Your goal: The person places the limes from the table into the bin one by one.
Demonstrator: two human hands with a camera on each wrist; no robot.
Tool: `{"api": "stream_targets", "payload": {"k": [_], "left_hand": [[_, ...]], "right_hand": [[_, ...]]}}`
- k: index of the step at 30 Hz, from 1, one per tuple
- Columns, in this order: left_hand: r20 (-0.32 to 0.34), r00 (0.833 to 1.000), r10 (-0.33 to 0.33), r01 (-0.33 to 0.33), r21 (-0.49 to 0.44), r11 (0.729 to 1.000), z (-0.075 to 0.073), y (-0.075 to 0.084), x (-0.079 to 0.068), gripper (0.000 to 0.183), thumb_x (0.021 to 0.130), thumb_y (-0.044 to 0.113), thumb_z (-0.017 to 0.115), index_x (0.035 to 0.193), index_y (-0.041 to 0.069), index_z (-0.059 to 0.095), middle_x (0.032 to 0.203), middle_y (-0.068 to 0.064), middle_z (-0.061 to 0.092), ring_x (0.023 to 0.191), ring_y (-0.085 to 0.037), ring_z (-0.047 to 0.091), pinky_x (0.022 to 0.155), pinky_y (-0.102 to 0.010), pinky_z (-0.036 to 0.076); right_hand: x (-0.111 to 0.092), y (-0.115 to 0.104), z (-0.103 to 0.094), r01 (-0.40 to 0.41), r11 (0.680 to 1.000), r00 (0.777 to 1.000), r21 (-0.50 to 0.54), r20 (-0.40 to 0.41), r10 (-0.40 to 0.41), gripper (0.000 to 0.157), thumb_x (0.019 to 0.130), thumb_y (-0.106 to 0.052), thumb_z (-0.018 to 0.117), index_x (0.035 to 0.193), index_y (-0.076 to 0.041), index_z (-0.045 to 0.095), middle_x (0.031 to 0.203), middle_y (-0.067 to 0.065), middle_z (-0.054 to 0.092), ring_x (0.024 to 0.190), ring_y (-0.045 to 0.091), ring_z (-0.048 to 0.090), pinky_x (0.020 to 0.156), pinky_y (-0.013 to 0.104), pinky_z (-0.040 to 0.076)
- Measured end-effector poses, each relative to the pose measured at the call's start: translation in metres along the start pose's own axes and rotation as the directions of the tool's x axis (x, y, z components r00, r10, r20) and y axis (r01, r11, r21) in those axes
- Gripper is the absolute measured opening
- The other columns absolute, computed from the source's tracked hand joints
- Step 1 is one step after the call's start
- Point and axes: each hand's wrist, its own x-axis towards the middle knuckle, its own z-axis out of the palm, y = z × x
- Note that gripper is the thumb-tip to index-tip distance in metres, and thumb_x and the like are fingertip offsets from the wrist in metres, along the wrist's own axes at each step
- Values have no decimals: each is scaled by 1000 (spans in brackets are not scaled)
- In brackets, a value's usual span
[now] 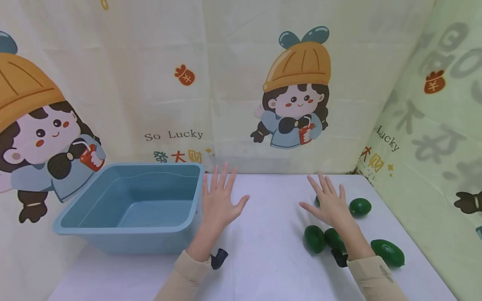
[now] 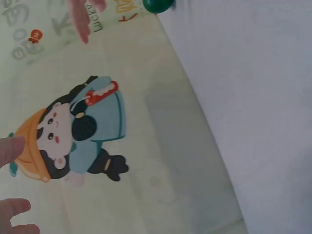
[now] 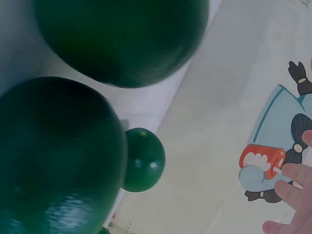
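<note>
My left hand is held out with its fingers spread, beside the right wall of a blue plastic basin, holding nothing. On the right, my right hand is spread in the same way above several glossy dark green oval fruits, and it too holds nothing. One fruit lies left of the right wrist, against a second fruit partly covered by that wrist. Farther back is a rounder fruit; another is mostly hidden behind the right hand. A longer fruit with a pointed tip lies nearest the right edge.
A white cloth covers the table. Behind it hangs a cream curtain printed with cartoon figures, and another printed cloth closes the right side. The basin shows a bare bottom. Dark straps show at both wrists.
</note>
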Motion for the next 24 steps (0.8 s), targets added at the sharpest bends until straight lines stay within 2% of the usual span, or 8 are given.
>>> {"api": "stream_targets", "payload": {"k": [4,10,14,17,24], "left_hand": [[-65,998,19,-20,-16,1000,-13,-2,-5,75,79,53,55,143,20,31,151,-5,20,138,-28,16,106,-52,7],[-94,995,26,-27,-5,1000,-27,-8,-16,76,78,52,56,142,19,31,151,-5,20,137,-29,17,106,-53,5],[-138,990,36,-38,-17,999,-35,-15,-23,75,77,50,57,141,17,33,149,-7,25,136,-30,21,106,-53,7],[-173,984,33,-37,-21,999,-40,-23,-28,74,77,49,56,140,15,36,147,-8,30,132,-32,26,105,-53,9],[-240,971,12,-24,-48,999,-49,-44,-41,71,80,54,44,137,12,39,140,-13,38,126,-35,33,103,-54,12]], "right_hand": [[-5,0,4,5,1000,999,3,-42,-5,90,80,-61,54,147,-16,14,151,20,9,135,41,10,100,64,-1],[-13,-4,12,17,1000,993,-22,-117,-19,88,80,-59,55,145,-11,20,144,23,24,131,41,22,99,64,10],[-20,-6,18,6,999,985,-33,-169,-11,87,80,-59,56,143,-8,25,139,23,31,126,41,29,98,62,15],[-25,-8,21,-7,999,980,-43,-199,-2,85,80,-57,57,141,-6,28,136,23,35,123,41,33,97,60,20],[-37,-15,27,-38,999,966,-26,-255,30,83,78,-49,64,138,-2,31,128,24,41,115,42,39,93,59,25]]}}
